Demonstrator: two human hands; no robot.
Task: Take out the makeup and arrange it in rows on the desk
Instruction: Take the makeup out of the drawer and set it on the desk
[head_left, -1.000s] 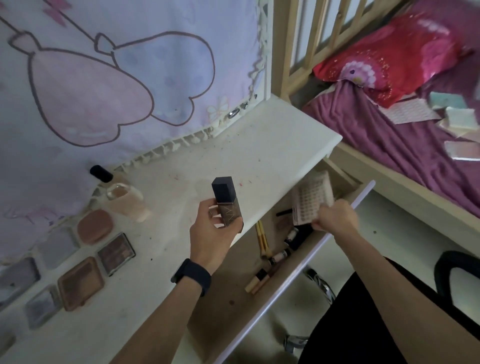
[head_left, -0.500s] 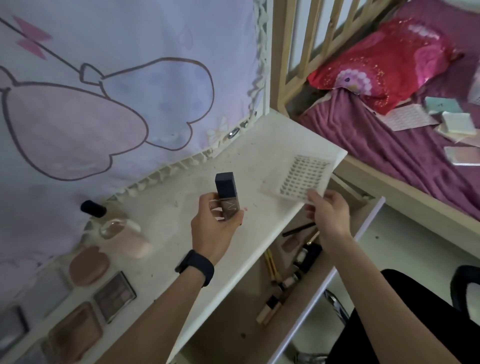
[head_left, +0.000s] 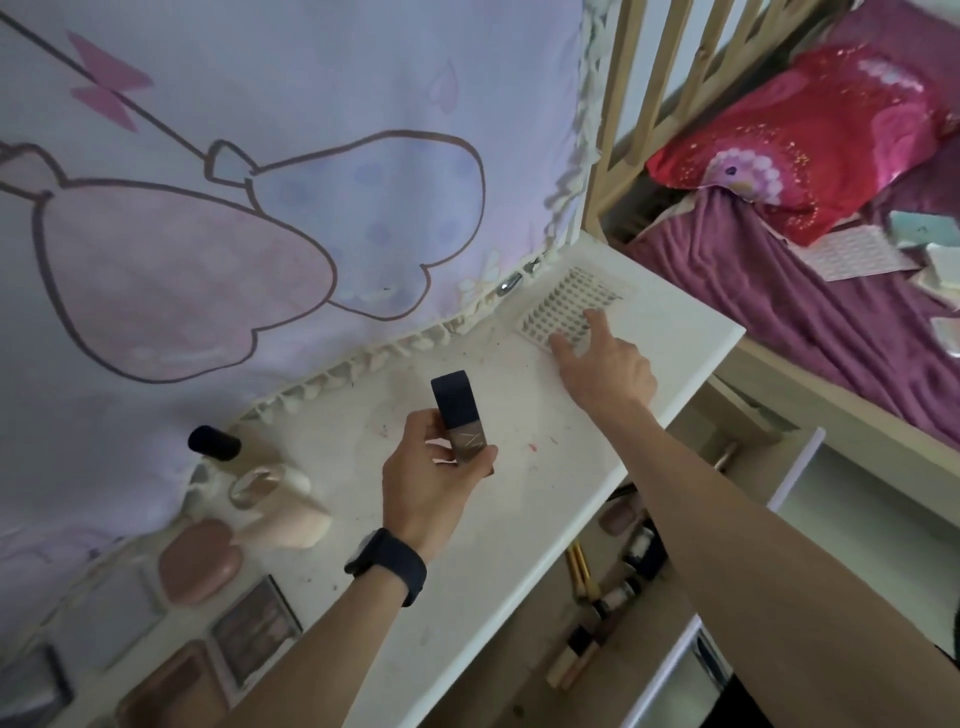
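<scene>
Head view: a dark-capped bottle is held upright above the counter, pinched between the thumb and curled fingers of the left hand, and has not yet been set down. Beyond the bottle and to its right, a dotted sticker sheet lies flat near the counter's far corner. The straight, spread fingers of the right hand are laid on the sheet's near edge, and nothing is gripped by that hand. The two hands are well apart. To the left of the bottle and nearer the camera, part of the job can be judged done. A round-capped bottle, a pale bottle lying on its side, a pink oval compact and several square palettes are laid out on the counter in what reads as rough rows, though the lowest ones are cut off by the frame. Below and to the right of the bottle, an open drawer is seen under the counter's front edge, and more is left in it. Gold pencils and small tubes can be made out there, partly hidden by the right forearm. The task is therefore judged to be around its middle, with the held bottle to be placed and the drawer to be emptied. Behind the bottle a printed lilac curtain is hung, and far to the bottle's right a bed with a red pillow is seen.
</scene>
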